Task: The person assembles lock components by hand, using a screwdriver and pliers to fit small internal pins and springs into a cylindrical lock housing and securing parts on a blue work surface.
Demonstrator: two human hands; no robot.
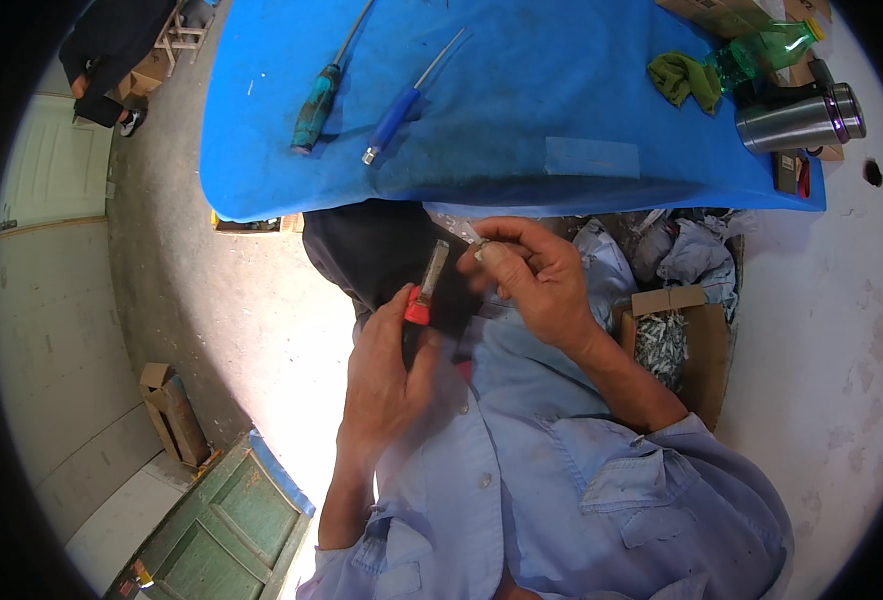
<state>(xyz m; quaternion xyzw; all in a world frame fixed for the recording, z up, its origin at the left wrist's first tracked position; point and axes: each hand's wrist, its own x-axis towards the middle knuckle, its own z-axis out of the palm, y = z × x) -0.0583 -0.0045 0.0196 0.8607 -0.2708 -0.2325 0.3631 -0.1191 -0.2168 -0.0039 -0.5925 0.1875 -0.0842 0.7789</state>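
Note:
My left hand [387,375] is closed around a red-handled tool [434,270] whose flat, worn metal blade points up and away from me. The exact kind of tool does not show. To its right, my right hand [540,282] is raised with thumb and fingertips pinched together on a small pale piece [479,250], too small to name. That piece is close to the blade's tip but apart from it. Both hands are over my lap, just short of the table's near edge.
On the blue-covered table [502,90] lie a green-handled screwdriver [317,110] and a blue-handled one [394,122]. At the right are a green cloth [684,82], a green bottle [762,55] and a steel flask [797,122]. A carton of shredded scraps [662,345] stands below.

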